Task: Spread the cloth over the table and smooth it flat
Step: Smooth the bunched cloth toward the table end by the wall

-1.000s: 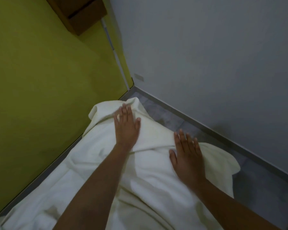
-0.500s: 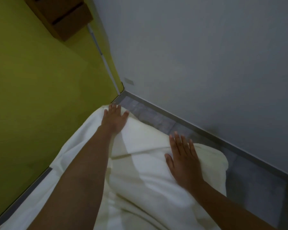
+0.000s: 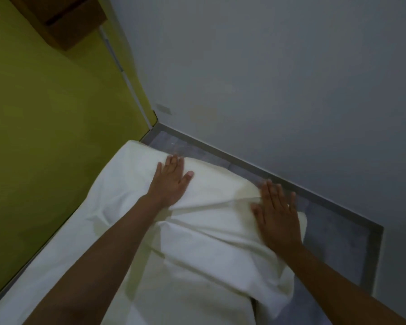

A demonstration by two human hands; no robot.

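Both flat hands, left hand (image 3: 171, 181) and right hand (image 3: 277, 214), press cloth (image 3: 209, 242) near table (image 3: 333, 249) edge.

The white cloth (image 3: 197, 242) lay draped over the tabletop (image 3: 333, 249), creased with folds across its middle, its far edge rumpled.

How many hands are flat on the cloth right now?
2. The left hand lies open on the cloth near its far edge, towards the yellow wall. The right hand lies open on the right edge, beside bare grey table.
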